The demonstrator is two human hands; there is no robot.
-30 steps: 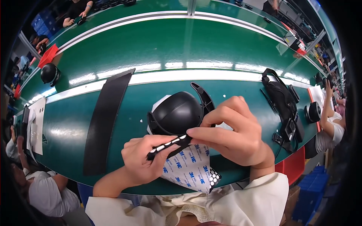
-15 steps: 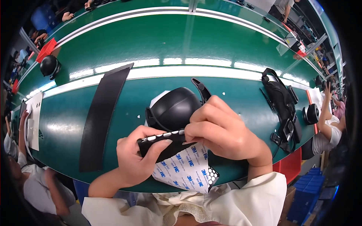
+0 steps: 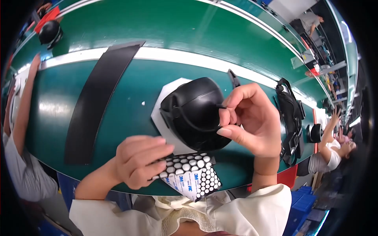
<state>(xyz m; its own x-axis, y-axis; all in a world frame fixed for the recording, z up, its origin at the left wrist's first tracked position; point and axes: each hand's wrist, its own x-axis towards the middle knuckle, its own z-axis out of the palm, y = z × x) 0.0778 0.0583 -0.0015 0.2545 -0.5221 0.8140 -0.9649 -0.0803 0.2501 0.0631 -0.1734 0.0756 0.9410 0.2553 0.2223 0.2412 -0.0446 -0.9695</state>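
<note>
A glossy black rounded shell with a helmet-like shape (image 3: 197, 102) rests on a white angular sheet (image 3: 157, 114) in front of me. My right hand (image 3: 256, 122) is at the shell's right side, thumb and fingers pinched close to its rim; what they hold, if anything, is too small to make out. At the table's near edge lies a sheet of white round pads (image 3: 189, 163) on black backing, its printed liner partly covering it. My left hand (image 3: 141, 163) has its curled fingers on that sheet's left edge; its thumb is partly hidden. A ridged black strap (image 3: 234, 78) sticks up behind my right hand.
A long black flat strip (image 3: 98, 102) lies to the left. On the right are a black strap bundle (image 3: 290, 122) and a round black item (image 3: 315, 133). Another black shell (image 3: 50, 33) stands far left, near a red bin (image 3: 46, 19). Co-workers sit at both sides.
My hands have parted: the right has moved up and right to the shell, the left down with the pad sheet. The sheet has unfolded, showing more pads. The view has shifted.
</note>
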